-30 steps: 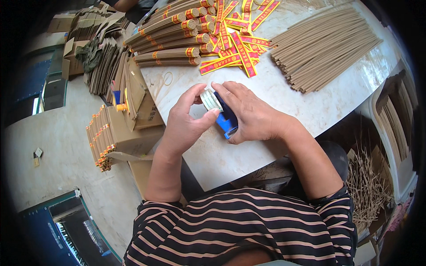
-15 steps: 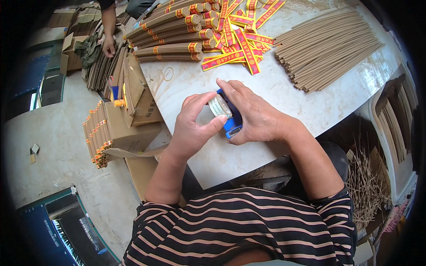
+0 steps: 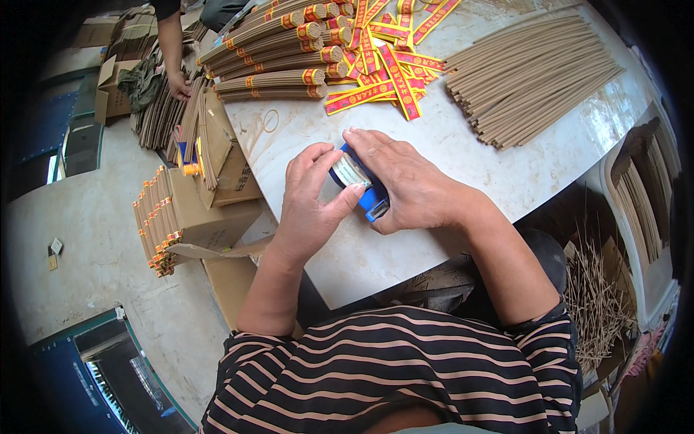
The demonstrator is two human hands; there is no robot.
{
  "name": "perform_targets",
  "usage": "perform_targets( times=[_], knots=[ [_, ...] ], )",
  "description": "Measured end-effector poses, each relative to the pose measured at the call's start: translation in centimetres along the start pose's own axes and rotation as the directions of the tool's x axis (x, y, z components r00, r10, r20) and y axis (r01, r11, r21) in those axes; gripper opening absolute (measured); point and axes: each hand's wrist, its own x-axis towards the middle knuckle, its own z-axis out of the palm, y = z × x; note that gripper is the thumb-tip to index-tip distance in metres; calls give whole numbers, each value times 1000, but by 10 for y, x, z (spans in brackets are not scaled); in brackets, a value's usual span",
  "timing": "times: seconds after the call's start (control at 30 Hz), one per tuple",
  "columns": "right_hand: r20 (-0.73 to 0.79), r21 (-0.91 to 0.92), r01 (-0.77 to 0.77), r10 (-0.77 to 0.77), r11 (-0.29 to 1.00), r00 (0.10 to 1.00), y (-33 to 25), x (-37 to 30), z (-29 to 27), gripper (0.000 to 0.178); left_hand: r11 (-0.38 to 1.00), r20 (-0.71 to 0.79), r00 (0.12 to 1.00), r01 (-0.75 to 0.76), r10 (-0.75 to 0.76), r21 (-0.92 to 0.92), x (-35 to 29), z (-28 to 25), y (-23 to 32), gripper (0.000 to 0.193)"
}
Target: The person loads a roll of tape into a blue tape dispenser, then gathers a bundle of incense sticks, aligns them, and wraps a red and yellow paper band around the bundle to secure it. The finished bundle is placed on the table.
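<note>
Centre of the frame, on the pale desk [image 3: 303,145]: a small blue stapler-like tool [image 3: 374,200] w/ a whitish strip on top is pinched between both hands. Left hand [image 3: 311,210] sits just left of it, grip closed on the tool's upper-left end, thumb and fingertips touching the strip. The tool's long axis is seen running upper left to lower right. Right hand [image 3: 408,184] is laid over it from the right, grip wrapped on the body, the lower-right tip poking out under the palm. Both hands about equally near; tool rests just above the desk.

Upper frame: bundled sticks [image 3: 282,50], red-yellow bands [image 3: 379,76], loose sticks [image 3: 528,79], well apart.
</note>
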Motion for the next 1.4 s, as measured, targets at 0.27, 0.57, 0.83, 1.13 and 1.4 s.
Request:
perform_targets(
  times=[0.27,0.57,0.83,1.13,1.4],
  knots=[
    [67,66,-76,72,995,995,-3,4,-4,103,998,27,999,34,-33,-48,-4,4,-2,50],
    [-23,59,13,-12,998,1000,1,2,0,94,997,-43,999,-29,32,65,-6,9,8,50],
    [13,68,-40,40,997,999,-1,-1,0,93,995,-58,998,-22,17,-94,-8,13,-5,51],
    [102,433,-165,134,886,986,-4,0,-13,83,958,-121,992,8,-44,-286,-16,22,-10,52],
    [-103,246,-412,447,877,889,-48,14,-2,38,945,-237,970,-33,-47,-325,-21,35,-16,55]
  ],
)
